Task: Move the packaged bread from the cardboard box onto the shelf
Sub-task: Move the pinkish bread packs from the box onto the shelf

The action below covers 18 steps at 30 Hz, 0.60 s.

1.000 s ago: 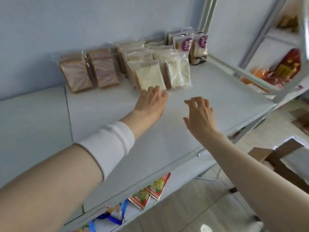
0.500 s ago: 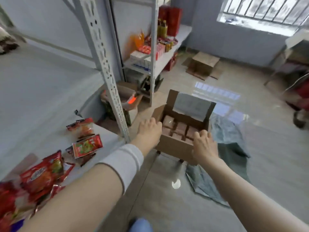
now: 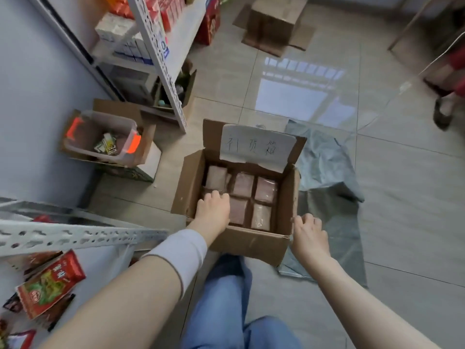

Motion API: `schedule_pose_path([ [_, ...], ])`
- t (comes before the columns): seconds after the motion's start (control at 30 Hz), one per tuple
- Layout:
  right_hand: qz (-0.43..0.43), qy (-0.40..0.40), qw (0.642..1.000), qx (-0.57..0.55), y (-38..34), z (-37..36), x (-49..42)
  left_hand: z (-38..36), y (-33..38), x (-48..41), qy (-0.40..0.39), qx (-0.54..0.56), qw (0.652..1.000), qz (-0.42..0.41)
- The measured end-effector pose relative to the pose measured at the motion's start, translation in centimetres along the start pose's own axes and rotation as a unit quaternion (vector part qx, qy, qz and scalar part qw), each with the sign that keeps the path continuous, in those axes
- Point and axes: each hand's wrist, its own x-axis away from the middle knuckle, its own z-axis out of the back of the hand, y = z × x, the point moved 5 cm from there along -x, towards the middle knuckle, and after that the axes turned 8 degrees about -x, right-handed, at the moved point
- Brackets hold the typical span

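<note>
An open cardboard box (image 3: pixel 249 244) stands on the tiled floor in front of me, with a handwritten paper label on its far flap. Inside lie several packaged bread (image 3: pixel 242 185) slices, brownish, in clear wrap. My left hand (image 3: pixel 212 212) reaches down into the box's near-left corner, its fingertips on a package there. I cannot see a firm grip. My right hand (image 3: pixel 308 233) hovers at the box's near-right corner with loosely curled fingers and holds nothing. The upper shelf with the bread rows is out of view.
A perforated metal shelf rail (image 3: pixel 75 235) crosses the lower left, with red snack packs (image 3: pixel 50 283) below it. A shelf post (image 3: pixel 163 66), a clear plastic bin (image 3: pixel 100 137), a second carton (image 3: pixel 274 21) and grey plastic sheet (image 3: pixel 327 172) surround the box. Someone's foot (image 3: pixel 442 114) stands far right.
My view swung from the shelf with the bread rows down to the floor. Both hands left the shelf and came down to the box, and the left one is now inside it.
</note>
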Motion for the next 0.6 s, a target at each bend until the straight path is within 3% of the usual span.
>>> schedule_pose_path([
  [0.2, 0.024, -0.077, 0.996, -0.049, -4.0, -6.3, -9.2, -4.5, -2.6, -11.2, -0.063, 0.049, 0.995, 0.054],
  [0.33, 0.053, -0.150, 0.977, -0.139, -8.1, -15.5, -16.3, -9.7, -5.0, -21.4, -0.025, 0.125, 0.984, 0.124],
  [0.47, 0.010, -0.210, 0.938, -0.275, -11.4, -23.7, -21.8, -14.8, -7.2, -29.2, 0.022, 0.197, 0.960, 0.199],
  [0.6, -0.030, -0.249, 0.905, -0.343, -14.0, -28.2, -24.6, -17.4, -6.9, -31.8, 0.093, 0.234, 0.944, 0.215],
])
